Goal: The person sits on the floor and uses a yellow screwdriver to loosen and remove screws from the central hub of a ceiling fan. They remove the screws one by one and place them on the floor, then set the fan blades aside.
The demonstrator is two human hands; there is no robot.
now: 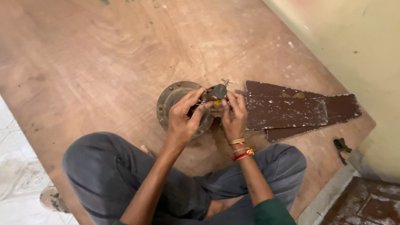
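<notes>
Left hand (183, 118) steadies round fan motor housing (170, 100) | right hand (234, 114) pinches small part (218, 91) at hub | detached blades (287, 110) lie beside.

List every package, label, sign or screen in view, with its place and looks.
None in view: no package, label, sign or screen.
Both hands, the left hand and the right hand, work at a round rusty metal housing on the brown board.
Dark brown blades lie to its right.
</notes>
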